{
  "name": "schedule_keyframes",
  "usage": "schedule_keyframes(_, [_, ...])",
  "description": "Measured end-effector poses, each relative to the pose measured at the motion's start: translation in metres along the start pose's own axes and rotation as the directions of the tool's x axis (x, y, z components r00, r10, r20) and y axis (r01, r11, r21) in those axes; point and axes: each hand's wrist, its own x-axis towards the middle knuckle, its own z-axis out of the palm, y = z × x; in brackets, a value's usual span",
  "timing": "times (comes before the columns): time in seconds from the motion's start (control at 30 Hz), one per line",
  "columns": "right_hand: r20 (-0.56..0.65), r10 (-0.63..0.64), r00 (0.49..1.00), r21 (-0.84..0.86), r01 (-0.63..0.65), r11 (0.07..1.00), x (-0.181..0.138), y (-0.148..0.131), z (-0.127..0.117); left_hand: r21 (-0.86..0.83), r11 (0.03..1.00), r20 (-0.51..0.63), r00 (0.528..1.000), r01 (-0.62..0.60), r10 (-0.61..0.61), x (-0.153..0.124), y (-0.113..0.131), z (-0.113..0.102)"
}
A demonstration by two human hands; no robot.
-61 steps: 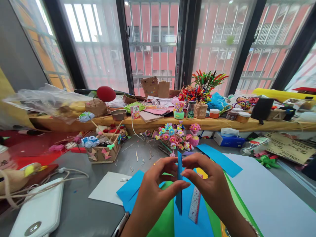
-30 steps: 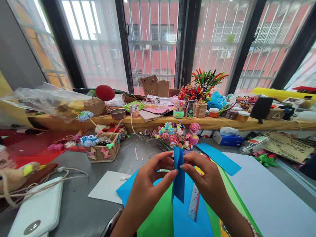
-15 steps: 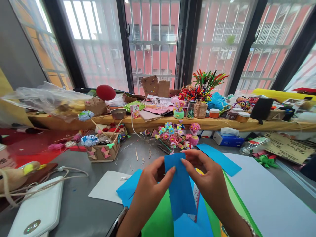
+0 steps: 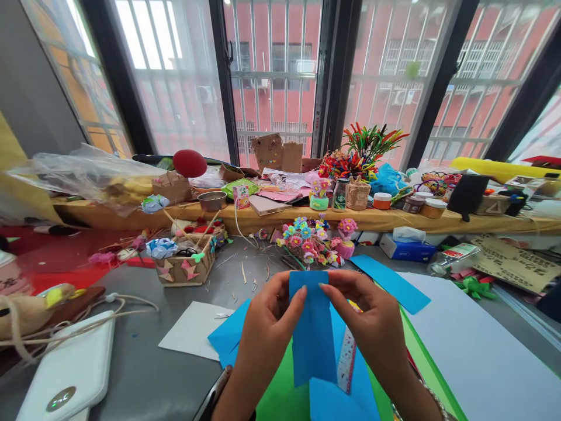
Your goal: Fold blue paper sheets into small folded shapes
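Note:
I hold a blue paper strip (image 4: 312, 333) upright in front of me, its flat face toward me. My left hand (image 4: 267, 327) pinches its upper left edge and my right hand (image 4: 372, 327) pinches its upper right edge, thumbs on the front. Under my hands lie a green sheet (image 4: 280, 392), more blue paper (image 4: 228, 336) and a pale ruler (image 4: 347, 362) on the grey table (image 4: 140, 374).
Another blue strip (image 4: 390, 283) and a large white sheet (image 4: 477, 351) lie to the right. A cardboard box of paper flowers (image 4: 186, 266) and a flower bouquet (image 4: 309, 242) stand behind. A white device (image 4: 65, 374) with a cable sits at left. The yellow sill (image 4: 272, 219) is crowded with craft supplies.
The blue strip was folded and edge-on to me; I have turned and opened it so that its flat face now shows, and my hands have spread slightly apart.

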Motion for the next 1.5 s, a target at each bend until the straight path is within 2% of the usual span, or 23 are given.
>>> schedule_keyframes(0.07, [-0.019, -0.096, 0.995, -0.074, 0.094, 0.993, 0.000, 0.001, 0.000, 0.009, 1.000, 0.024, 1.000, 0.005, -0.005, 0.001, -0.001, 0.000])
schedule_keyframes(0.13, [-0.029, -0.254, 0.967, -0.171, 0.246, 0.954, -0.001, 0.001, 0.000, 0.056, 0.998, 0.054, 0.998, 0.011, -0.014, 0.002, -0.003, -0.001])
schedule_keyframes(0.27, [0.026, -0.548, 0.836, -0.300, 0.529, 0.793, -0.005, 0.005, -0.001, 0.165, 0.986, 0.053, 0.999, -0.004, -0.005, 0.003, -0.005, -0.004])
schedule_keyframes(0.47, [0.171, -0.674, 0.719, -0.346, 0.684, 0.642, -0.007, 0.010, -0.006, 0.209, 0.978, 0.052, 0.999, -0.010, -0.001, 0.001, -0.003, -0.006])
schedule_keyframes(0.63, [0.245, -0.710, 0.661, -0.374, 0.739, 0.560, -0.007, 0.009, -0.009, 0.224, 0.972, 0.015, 0.998, -0.068, 0.066, 0.000, 0.001, -0.004])
schedule_keyframes(0.8, [0.228, -0.720, 0.655, -0.472, 0.721, 0.507, -0.006, 0.009, -0.006, 0.230, 0.971, -0.001, 0.998, -0.061, 0.062, -0.001, 0.003, -0.004])
schedule_keyframes(0.97, [0.188, -0.728, 0.659, -0.518, 0.696, 0.497, -0.005, 0.007, -0.005, 0.183, 0.982, 0.003, 0.999, -0.047, 0.048, -0.001, 0.002, -0.004])
schedule_keyframes(1.33, [0.226, -0.708, 0.669, -0.447, 0.717, 0.535, -0.005, 0.008, -0.008, 0.112, 0.994, -0.038, 0.999, -0.007, 0.011, 0.000, 0.002, -0.004])
schedule_keyframes(1.5, [0.287, -0.691, 0.664, -0.352, 0.744, 0.568, -0.004, 0.006, -0.010, 0.013, 1.000, 0.018, 1.000, 0.007, -0.008, 0.000, 0.004, -0.006])
